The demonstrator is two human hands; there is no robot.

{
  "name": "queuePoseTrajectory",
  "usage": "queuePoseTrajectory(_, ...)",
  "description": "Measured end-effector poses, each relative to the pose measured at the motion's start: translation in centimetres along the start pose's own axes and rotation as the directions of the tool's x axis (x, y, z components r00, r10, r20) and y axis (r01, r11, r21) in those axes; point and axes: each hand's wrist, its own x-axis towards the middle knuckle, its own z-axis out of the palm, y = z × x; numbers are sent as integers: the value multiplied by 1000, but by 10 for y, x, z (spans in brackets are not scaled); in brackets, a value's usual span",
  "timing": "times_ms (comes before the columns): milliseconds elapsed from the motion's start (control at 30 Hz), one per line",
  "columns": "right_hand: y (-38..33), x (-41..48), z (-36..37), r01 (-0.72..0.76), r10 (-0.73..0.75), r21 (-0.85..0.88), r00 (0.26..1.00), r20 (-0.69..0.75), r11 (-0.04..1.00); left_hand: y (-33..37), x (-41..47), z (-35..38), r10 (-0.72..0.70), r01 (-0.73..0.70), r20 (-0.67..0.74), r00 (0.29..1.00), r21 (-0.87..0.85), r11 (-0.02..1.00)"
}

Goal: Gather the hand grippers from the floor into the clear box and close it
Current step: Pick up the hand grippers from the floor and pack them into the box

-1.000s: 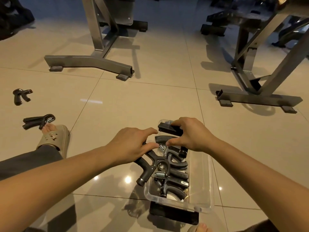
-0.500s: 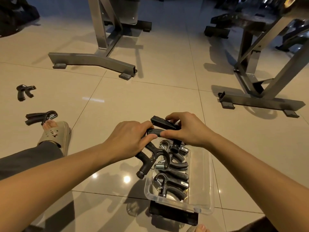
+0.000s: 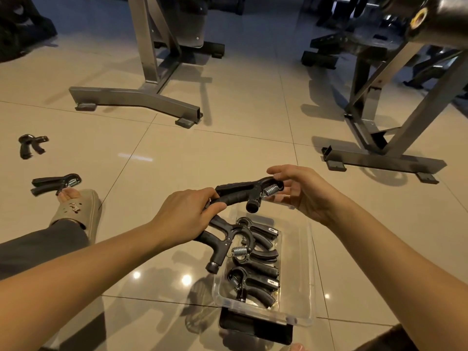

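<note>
Head camera (sole view): looks forward-down, close above hands, floor beyond.

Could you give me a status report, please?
Left hand grips held hand gripper, right hand pinches its spring end. Clear box open. Overhanging gripper on left rim; floor grippers uncollected.

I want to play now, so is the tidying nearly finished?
More than half, I think. Done: several hand grippers lie in the clear box, one poking over its rim. In hand: the left hand and right hand hold another gripper above the box. Left: two floor grippers near the sandal, then closing the box.
</note>
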Motion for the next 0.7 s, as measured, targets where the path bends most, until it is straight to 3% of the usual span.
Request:
queuePoseTrajectory(100, 9, 3, -3, 53, -56, 130, 998, 25, 990, 1, 1, 1, -51, 52, 14, 999, -45, 998)
queuePoseTrajectory(300, 27, 9, 5, 162, -162, 97, 987, -11, 982, 7, 2, 7, -87, 90, 28, 996, -118, 989)
queuePoseTrajectory(500, 33, 13, 14, 144, -144, 318, 989, -24, 937, 17, -3, 12, -65, 66, 15, 998, -144, 987)
queuePoseTrajectory(600, 30, 14, 14, 173, -159, 249, 984, -76, 953, 21, -2, 12, -33, 38, 41, 999, -120, 992)
queuePoseTrajectory(700, 24, 14, 13, 217, -210, 27, 963, -170, 976, 28, 1, 5, 16, -15, 18, 1000, -30, 999)
